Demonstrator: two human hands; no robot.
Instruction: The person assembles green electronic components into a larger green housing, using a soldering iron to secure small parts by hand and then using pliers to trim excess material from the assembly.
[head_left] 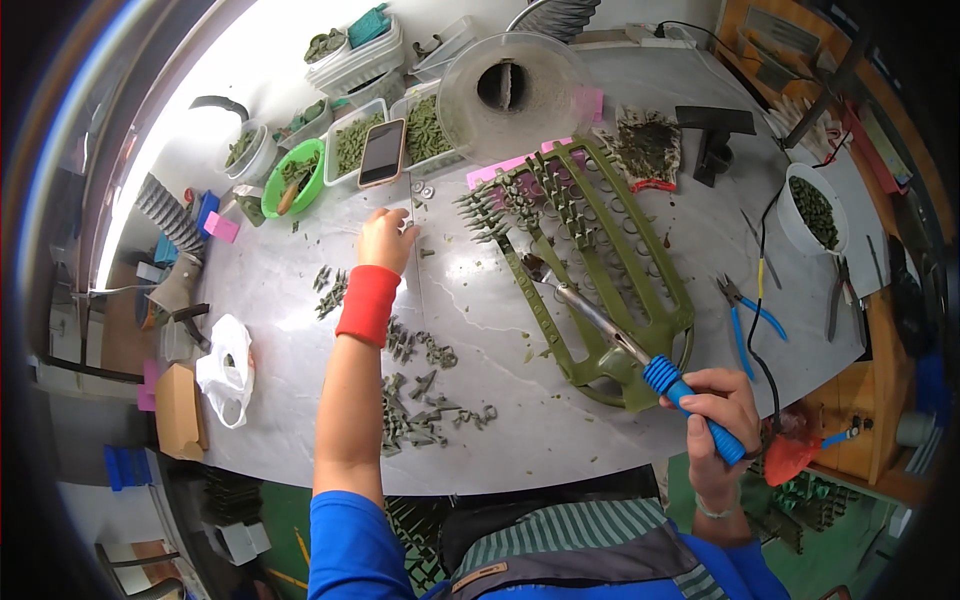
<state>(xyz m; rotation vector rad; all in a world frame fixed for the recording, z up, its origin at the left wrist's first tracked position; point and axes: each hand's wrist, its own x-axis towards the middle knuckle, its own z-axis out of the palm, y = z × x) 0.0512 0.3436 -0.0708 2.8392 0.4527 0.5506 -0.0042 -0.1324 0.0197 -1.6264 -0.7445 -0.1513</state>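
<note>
- From where I stand, the right hand (718, 425) is closed firmly round the blue handle of an iron-like tool (600, 318), out over the table's near edge, right of centre.
- The tool's metal shaft slants toward the far edge, its tip at the left bar of an olive-green frame (655, 315); whether they touch, I can't tell.
- That frame lies right of the table's middle, bars toward the far edge, small green pieces (483, 215) crowding its far left corner.
- The left hand (385, 240) is half curled just beside the phone (382, 152), toward the far edge; I can't see whether it pinches anything.
- If the tip is hot — I'd assume so — contact should be light and brief, the shaft lifted off the neighbouring bars.
- Left fingers belong well clear of it.
- The black cord (765, 250) down the right side, beside the blue-handled pliers (748, 315), wants slack — a snag would jerk the tip.
</note>
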